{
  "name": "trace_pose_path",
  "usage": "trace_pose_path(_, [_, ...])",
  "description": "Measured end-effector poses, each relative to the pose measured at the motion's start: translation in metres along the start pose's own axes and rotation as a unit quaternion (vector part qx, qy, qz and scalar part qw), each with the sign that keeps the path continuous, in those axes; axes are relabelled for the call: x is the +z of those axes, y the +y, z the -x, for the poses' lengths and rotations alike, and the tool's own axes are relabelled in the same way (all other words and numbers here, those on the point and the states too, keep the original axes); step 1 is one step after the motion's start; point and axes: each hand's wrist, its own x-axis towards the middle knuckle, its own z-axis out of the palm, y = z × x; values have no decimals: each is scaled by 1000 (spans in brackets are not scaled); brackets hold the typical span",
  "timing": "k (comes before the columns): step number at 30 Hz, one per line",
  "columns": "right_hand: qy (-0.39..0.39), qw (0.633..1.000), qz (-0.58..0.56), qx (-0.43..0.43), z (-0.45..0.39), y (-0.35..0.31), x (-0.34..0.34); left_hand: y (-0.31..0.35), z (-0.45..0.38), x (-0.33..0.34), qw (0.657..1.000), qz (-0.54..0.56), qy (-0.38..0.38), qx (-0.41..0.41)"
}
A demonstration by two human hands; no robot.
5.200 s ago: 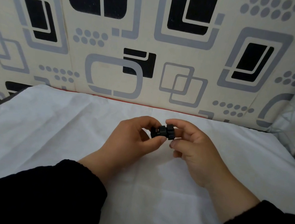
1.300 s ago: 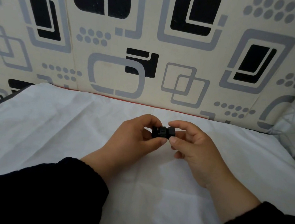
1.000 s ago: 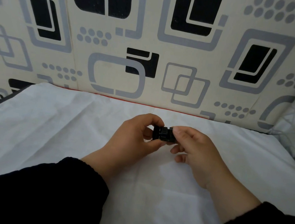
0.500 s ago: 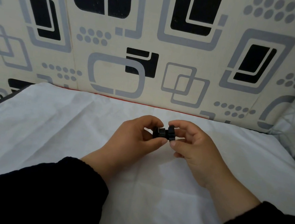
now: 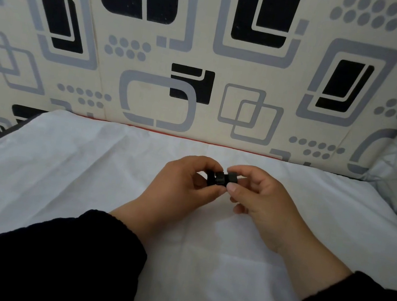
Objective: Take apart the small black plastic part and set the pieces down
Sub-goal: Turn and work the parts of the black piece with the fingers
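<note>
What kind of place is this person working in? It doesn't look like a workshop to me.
Probably a home rather than a workshop, though I can't be sure. The work surface is a wrinkled white cloth, and behind it stands a cream panel printed with black and grey geometric shapes, like household decor. No tools or benches show.

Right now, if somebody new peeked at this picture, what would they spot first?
Probably the two hands meeting in the middle, left hand and right hand, pinching a small black plastic part between their fingertips above the white cloth. Next, the back wall behind, covered in bold black and grey square patterns.
</note>
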Motion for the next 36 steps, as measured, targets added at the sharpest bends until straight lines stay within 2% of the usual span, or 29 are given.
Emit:
trace_pose_path(5, [-17, 1000, -2, -13, 1, -1, -1, -1, 0, 0, 1000, 8, -6, -6])
trace_pose_path(11, [0, 999, -18, 49, 0, -1, 1, -3, -1, 1, 999, -35, 6, 19])
trace_pose_path(14, [9, 999, 16, 39, 0, 0, 1, -3, 0, 1, 999, -45, 7, 27])
trace_pose_path(22, [1, 1000, 21, -21, 2, -1, 0, -1, 0, 1, 1000, -19, -1, -3])
trace_pose_path(27, [10, 1000, -15, 17, 1, -1, 1, -3, 0, 1, 1000, -27, 8, 9])
trace_pose_path(30, [18, 999, 8, 44, 1, 0, 2, -3, 0, 0, 999, -42, 6, 17])
trace_pose_path(36, [2, 1000, 1, 5, 1, -1, 0, -1, 0, -1, 1000, -15, 9, -9])
